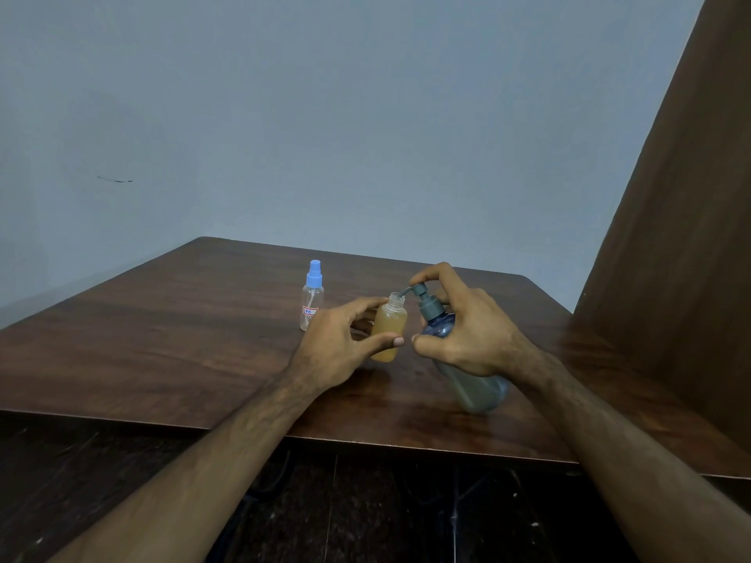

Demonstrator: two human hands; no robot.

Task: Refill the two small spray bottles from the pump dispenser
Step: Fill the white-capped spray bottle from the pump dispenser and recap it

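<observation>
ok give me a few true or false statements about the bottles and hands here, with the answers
1. The left hand holds an uncapped bottle of amber liquid. True.
2. The spray bottle with the blue cap is full of amber liquid. False: it looks clear and nearly empty.
3. The right hand grips the pump dispenser, with a finger on the pump head. True.
4. The dispenser's spout points away from the uncapped bottle. False: it reaches over that bottle's open mouth.
5. The capped spray bottle lies on its side on the table. False: it stands upright, behind the left hand.
</observation>
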